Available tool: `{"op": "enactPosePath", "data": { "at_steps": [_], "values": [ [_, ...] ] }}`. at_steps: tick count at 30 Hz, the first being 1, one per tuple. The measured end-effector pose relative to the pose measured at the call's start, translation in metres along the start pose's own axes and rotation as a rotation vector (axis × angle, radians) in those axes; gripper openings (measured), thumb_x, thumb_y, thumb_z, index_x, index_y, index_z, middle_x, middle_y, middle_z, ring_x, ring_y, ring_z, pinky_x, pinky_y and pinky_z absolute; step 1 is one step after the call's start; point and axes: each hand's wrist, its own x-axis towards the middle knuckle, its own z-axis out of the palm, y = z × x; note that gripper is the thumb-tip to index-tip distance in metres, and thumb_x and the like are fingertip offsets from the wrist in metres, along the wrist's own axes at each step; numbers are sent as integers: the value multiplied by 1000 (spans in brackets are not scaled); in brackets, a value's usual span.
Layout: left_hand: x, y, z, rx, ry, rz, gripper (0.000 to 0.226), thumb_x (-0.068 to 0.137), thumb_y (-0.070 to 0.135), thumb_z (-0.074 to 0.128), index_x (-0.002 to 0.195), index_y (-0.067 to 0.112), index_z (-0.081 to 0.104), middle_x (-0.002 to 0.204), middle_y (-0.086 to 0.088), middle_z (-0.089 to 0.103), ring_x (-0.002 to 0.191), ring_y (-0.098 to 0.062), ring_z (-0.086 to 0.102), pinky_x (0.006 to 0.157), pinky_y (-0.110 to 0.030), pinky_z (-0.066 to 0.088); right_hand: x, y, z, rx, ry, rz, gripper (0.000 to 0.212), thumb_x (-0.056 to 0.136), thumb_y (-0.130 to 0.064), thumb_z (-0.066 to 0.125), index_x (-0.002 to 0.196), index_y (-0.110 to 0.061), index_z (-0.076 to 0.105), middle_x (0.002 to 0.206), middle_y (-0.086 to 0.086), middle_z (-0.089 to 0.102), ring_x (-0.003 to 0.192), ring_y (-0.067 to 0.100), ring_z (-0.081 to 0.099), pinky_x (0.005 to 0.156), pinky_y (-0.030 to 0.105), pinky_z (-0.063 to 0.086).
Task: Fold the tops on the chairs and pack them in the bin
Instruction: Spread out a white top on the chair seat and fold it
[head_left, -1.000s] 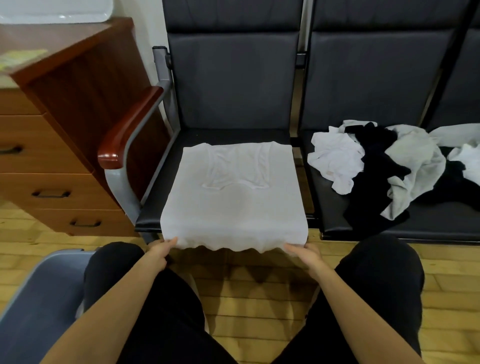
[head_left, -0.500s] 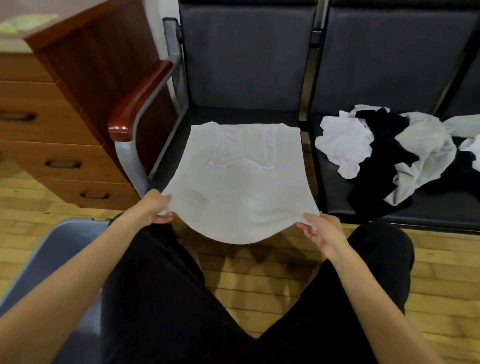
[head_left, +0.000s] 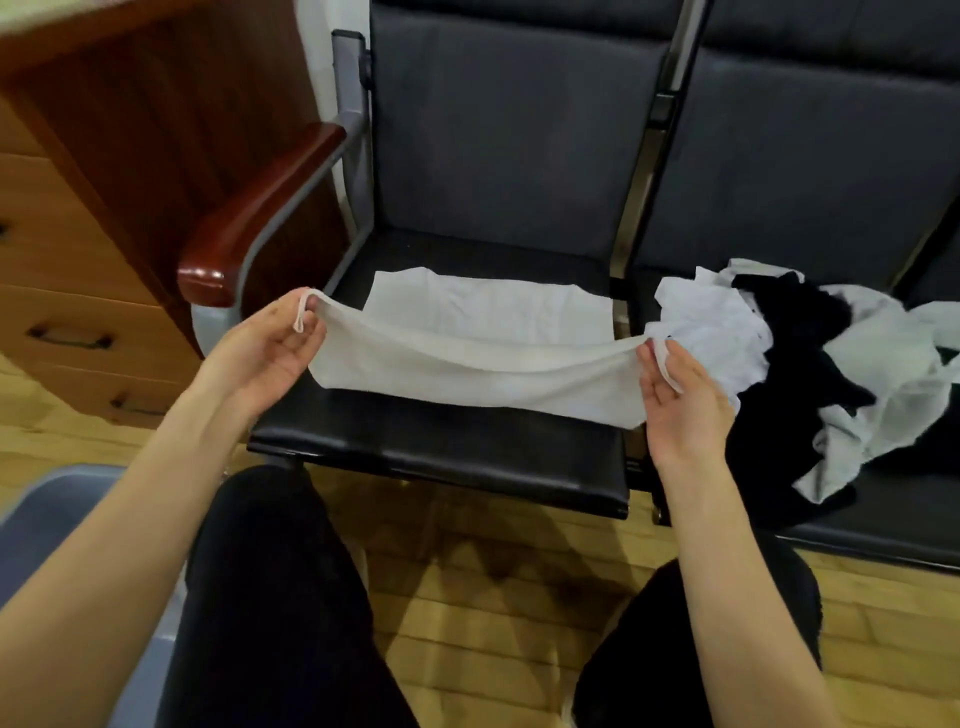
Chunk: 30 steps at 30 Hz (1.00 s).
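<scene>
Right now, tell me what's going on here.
A person sits facing a row of dark chairs and is folding a white top on the nearer seat. The left hand and right hand each pinch a corner of its near edge, lifted off the seat and carried toward the back. A pile of white and black tops waits on the next seat. The grey bin sits on the floor at the person's left.

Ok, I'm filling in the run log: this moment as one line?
step: folding | left hand: pinches white top corner | right hand: pinches other corner | bin: nothing visible inside
</scene>
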Motion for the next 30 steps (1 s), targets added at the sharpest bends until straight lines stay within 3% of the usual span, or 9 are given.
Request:
{"op": "enactPosePath", "data": {
  "at_steps": [4, 7, 9, 11, 16, 21, 23, 27, 30],
  "values": [
    [42, 5, 21, -130, -32, 38, 18, 89, 7, 59, 98, 8, 74, 91, -2, 73, 89, -9, 70, 88, -24, 55, 57, 4, 22, 18, -57, 10, 36, 91, 7, 51, 127, 5, 51, 119, 16, 65, 104, 22, 69, 82, 25, 55],
    [83, 4, 29, -223, -4, 3, 28, 86, 5, 61, 114, 3, 66, 102, -8, 73, 98, -15, 70, 93, -29, 54, 99, 12, 33, 3, -95, 66, 50, 83, 4, 60, 131, 3, 48, 123, 11, 63, 104, 16, 67, 84, 22, 54],
    [113, -1, 33, -238, 28, -25, 25, 90, 2, 56, 113, 1, 65, 102, -10, 73, 98, -16, 70, 96, -31, 52, 134, 21, 36, 103, -91, 238, 36, 90, -6, 57, 127, -6, 53, 120, 1, 61, 106, 9, 63, 94, 22, 49],
    [142, -8, 37, -238, 73, -53, 22, 94, 0, 51, 111, 0, 64, 100, -12, 73, 94, -17, 71, 97, -32, 51, 165, 36, 37, -72, -88, 225, 30, 99, -8, 41, 128, -7, 50, 129, 6, 57, 121, 17, 56, 101, 28, 43],
    [198, -35, 39, -153, 231, -126, 29, 98, -2, 42, 124, 1, 56, 104, -11, 67, 92, -17, 68, 97, -31, 51, 210, 61, 34, -297, -101, 243, 47, 94, -5, 51, 140, -2, 42, 132, 9, 57, 116, 21, 60, 83, 29, 50],
    [219, -55, 36, -50, 252, -151, 40, 101, -2, 34, 140, 5, 44, 132, -12, 57, 119, -20, 59, 103, -31, 45, 230, 77, 25, -399, -125, 196, 46, 93, -3, 53, 138, -8, 43, 129, 10, 58, 109, 18, 62, 81, 29, 52],
    [225, -56, 33, -3, 230, -108, 49, 100, -3, 37, 147, 13, 34, 141, -12, 50, 118, -24, 59, 100, -34, 48, 236, 83, 22, -503, -136, 116, 57, 91, 0, 54, 144, -11, 37, 134, 12, 53, 108, 19, 60, 85, 33, 53],
    [229, -65, 32, 398, 164, 21, 67, 95, 0, 52, 151, 24, 24, 145, -11, 43, 119, -23, 55, 99, -31, 46, 243, 84, 20, -893, -229, -91, 72, 86, 5, 63, 148, -18, 34, 134, 9, 52, 116, 21, 56, 93, 37, 51],
    [212, -92, 46, 1167, 52, 288, 54, 90, 1, 58, 141, 16, 45, 136, -8, 51, 118, -22, 52, 98, -32, 45, 257, 81, 24, -1286, -351, -259, 69, 83, 0, 70, 143, -17, 41, 134, 9, 51, 120, 22, 51, 97, 30, 42]
  ]
}}
